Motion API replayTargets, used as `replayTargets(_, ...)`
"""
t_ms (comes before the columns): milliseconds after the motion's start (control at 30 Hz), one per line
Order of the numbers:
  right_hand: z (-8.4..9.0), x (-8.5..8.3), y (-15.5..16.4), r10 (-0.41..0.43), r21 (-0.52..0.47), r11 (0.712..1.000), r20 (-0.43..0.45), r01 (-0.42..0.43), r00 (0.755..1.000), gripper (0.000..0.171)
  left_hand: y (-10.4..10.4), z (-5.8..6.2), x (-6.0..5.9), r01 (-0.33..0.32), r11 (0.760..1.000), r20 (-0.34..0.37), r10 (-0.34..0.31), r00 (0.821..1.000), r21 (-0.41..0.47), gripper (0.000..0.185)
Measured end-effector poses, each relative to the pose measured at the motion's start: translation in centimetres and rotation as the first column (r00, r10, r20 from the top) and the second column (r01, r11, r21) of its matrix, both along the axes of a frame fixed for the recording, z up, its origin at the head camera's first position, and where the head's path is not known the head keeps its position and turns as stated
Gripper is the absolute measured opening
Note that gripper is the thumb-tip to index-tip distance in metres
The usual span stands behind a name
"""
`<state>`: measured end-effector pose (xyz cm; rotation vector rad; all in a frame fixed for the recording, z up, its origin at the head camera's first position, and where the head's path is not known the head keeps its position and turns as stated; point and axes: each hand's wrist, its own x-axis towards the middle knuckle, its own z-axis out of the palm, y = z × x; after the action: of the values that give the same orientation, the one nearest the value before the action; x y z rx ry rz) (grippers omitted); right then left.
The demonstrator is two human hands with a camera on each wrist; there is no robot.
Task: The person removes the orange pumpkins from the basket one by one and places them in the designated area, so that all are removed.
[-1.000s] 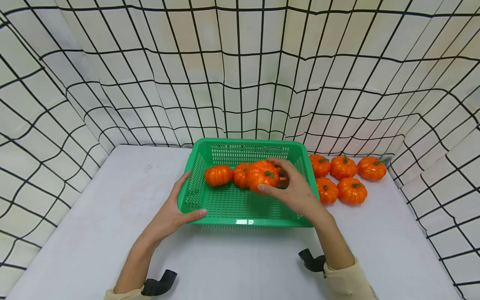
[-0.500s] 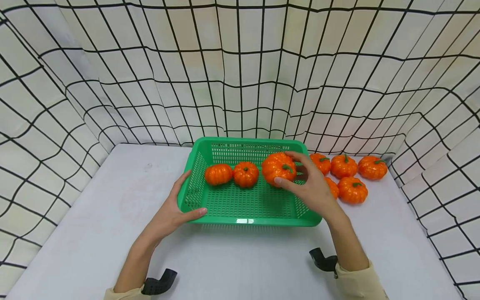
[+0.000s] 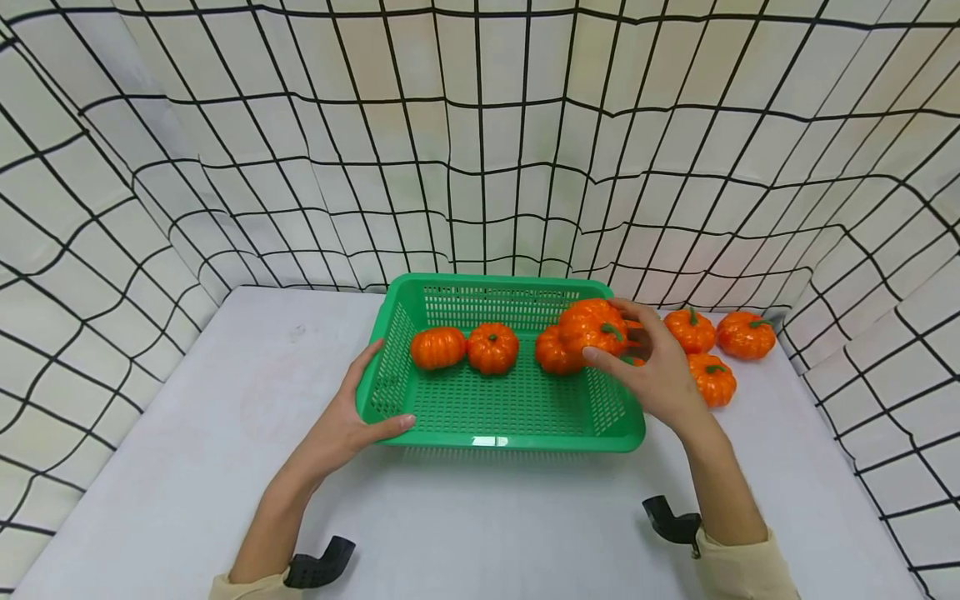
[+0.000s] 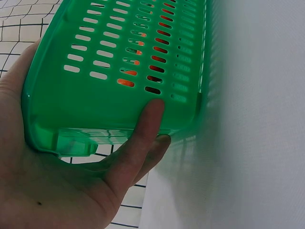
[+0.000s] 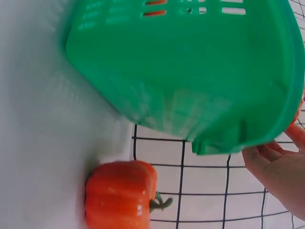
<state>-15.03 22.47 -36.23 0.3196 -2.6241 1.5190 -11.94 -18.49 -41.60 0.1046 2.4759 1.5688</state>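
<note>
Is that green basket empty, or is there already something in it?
Not empty. The green basket has three orange pumpkins on its floor, and the right hand holds a fourth pumpkin over its right rim.

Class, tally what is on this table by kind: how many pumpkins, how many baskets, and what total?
Orange pumpkins: 7 in plain view (orange slivers behind the right hand not counted)
Green basket: 1
Total: 8

basket (image 3: pixel 480 433): I see glossy, slotted green plastic
pumpkins (image 3: pixel 492 348): I read them as shiny, ribbed orange plastic
desk (image 3: pixel 225 467): matt, smooth white surface
backdrop (image 3: pixel 480 150): soft, creased, gridded cloth
</note>
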Motion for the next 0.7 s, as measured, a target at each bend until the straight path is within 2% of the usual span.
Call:
replayTargets(300, 0.2, 0.2, 1.8, -0.056, -0.026, 0.998, 0.018, 0.057, 0.998, 0.072, 0.0, 0.0, 0.1, -0.006, 1.000, 0.008, 0.006, 1.000, -0.004, 0.112)
replayTargets(700, -0.1, 0.5, 4.8, -0.151, 0.056, 0.987, 0.044, 0.148, 0.988, 0.077, 0.0, 0.1, 0.0, -0.008, 1.000, 0.011, 0.008, 1.000, 0.002, 0.112)
